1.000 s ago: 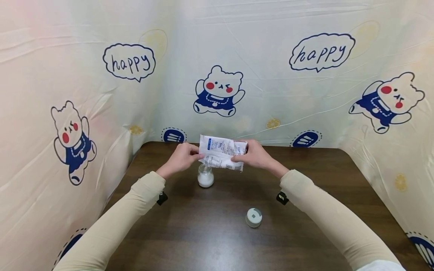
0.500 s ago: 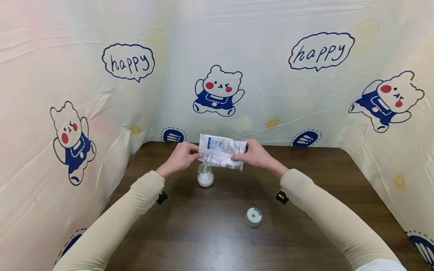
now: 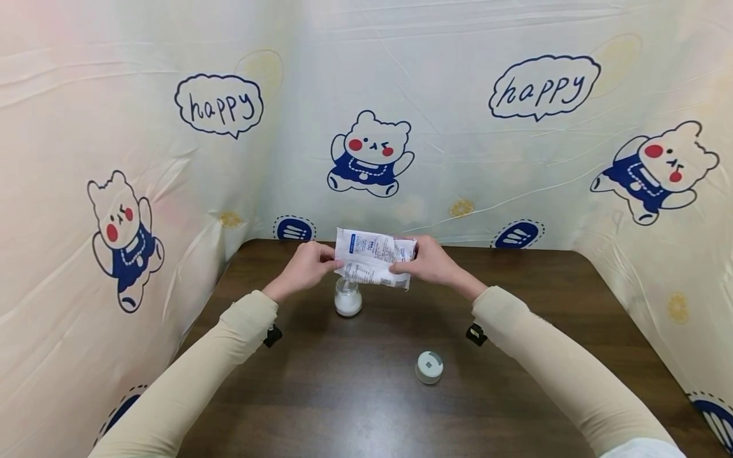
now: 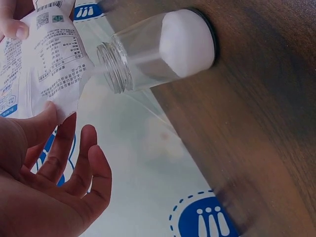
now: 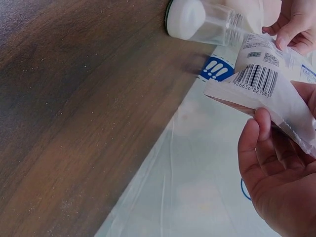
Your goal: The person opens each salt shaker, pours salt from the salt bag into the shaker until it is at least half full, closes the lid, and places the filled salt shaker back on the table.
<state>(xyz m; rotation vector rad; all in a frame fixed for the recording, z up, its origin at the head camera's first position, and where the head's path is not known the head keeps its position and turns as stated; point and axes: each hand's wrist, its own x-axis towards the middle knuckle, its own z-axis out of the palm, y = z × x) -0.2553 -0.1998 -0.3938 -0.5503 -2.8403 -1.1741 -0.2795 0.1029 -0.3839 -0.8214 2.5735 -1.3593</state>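
A soft white packet [image 3: 372, 254] printed in blue and black is held tilted above the table in the head view. My left hand [image 3: 305, 266] pinches its left corner between thumb and finger. At the other end, my right hand [image 3: 433, 259] grips the packet with the thumb on the near side. Under the left end stands a clear glass jar [image 3: 348, 303], upright, part filled with white powder or fine grains [image 4: 185, 43]. The left wrist view shows the packet's torn edge at the jar's threaded mouth [image 4: 114, 68], with a faint whitish stream between them.
A round whitish lid [image 3: 429, 367] lies on the dark wooden table [image 3: 321, 394], nearer the person and right of the jar. A patterned cloth [image 3: 446, 159] hangs around the back and sides. Small white specks dot the tabletop in the right wrist view.
Both hands, the packet and the jar keep nearly the same places. Only a very slight shift of the whole head view shows.
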